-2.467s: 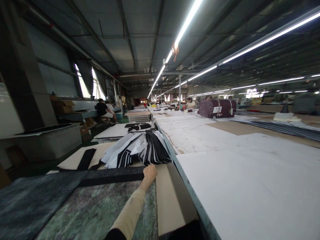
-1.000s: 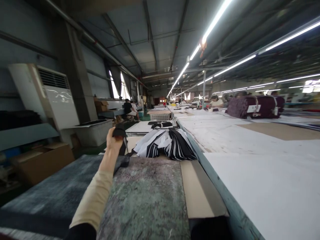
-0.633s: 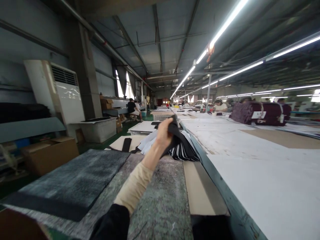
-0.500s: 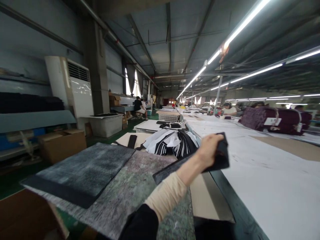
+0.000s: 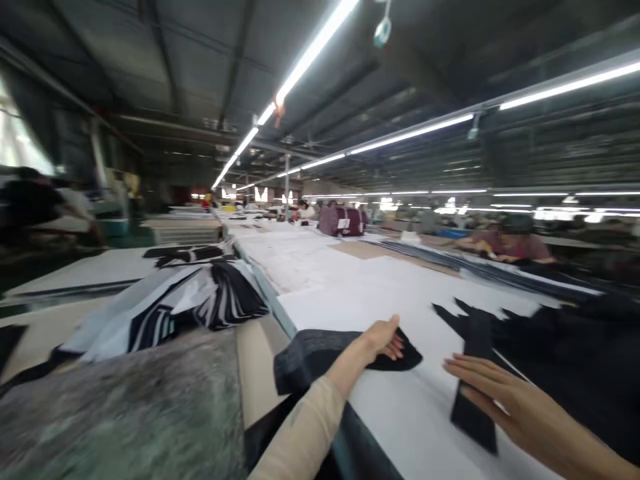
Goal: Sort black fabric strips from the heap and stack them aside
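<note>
A dark fabric piece hangs partly over the near edge of the white-covered table, its far end lying on the white surface. My left hand grips that far end, fingers curled on the cloth. To the right, my right hand is held with fingers stretched out flat. Beneath and beside its fingers lies a narrow black fabric strip; whether they touch it I cannot tell. A large heap of black fabric with jagged edges spreads beyond my right hand.
A mottled grey-green board is at the lower left. Behind it sits a bundle of black and white cut pieces. Farther along the table stands a tied purple fabric bundle. A person works across the table.
The view has swung right. My left hand has brought the dark fabric piece from above the board side down onto the white table. My right hand has come into view.
</note>
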The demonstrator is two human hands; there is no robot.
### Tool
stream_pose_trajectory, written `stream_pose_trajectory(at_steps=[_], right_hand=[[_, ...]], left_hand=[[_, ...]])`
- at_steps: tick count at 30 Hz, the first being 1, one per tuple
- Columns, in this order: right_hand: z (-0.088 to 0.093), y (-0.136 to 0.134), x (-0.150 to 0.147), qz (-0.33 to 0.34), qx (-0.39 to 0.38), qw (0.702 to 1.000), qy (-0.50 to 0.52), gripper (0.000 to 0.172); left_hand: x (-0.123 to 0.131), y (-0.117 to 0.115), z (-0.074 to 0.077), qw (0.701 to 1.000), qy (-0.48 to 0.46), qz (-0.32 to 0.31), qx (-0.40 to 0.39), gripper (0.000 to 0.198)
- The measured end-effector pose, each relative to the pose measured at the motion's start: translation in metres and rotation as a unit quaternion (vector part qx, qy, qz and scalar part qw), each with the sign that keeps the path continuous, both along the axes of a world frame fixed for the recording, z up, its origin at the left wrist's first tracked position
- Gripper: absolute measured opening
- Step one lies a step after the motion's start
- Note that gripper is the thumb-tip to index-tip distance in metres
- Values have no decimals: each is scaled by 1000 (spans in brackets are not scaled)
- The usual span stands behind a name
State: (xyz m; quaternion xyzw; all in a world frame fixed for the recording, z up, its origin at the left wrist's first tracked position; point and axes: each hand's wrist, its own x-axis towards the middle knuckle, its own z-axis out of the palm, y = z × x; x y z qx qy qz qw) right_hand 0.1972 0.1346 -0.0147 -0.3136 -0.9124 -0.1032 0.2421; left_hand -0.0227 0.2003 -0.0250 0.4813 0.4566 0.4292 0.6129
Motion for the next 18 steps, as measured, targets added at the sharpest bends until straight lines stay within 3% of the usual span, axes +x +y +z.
stream_pose_trajectory(at_steps=[3, 6, 9, 12, 15, 18], right_hand=[[12, -1, -15, 19, -68, 994, -83, 32], [12, 12, -41, 62, -94, 987, -118, 31], [-1, 30, -52, 38, -90, 985, -143, 30], [-14, 43, -48, 24, -103, 986, -131, 30], [-18, 46, -45, 34, -112, 987, -109, 31], [-18, 45, -47, 30, -103, 989, -102, 31]], left_hand=[[0, 13, -14, 999, 20, -27, -10, 60], [0, 13, -16, 998, 34, -41, -13, 62], [-1, 12, -11, 998, 49, -49, -12, 61], [-9, 13, -3, 993, 66, -97, -32, 63], [-26, 13, 6, 982, 89, -158, -59, 67], [-38, 12, 9, 979, 126, -152, -45, 68]])
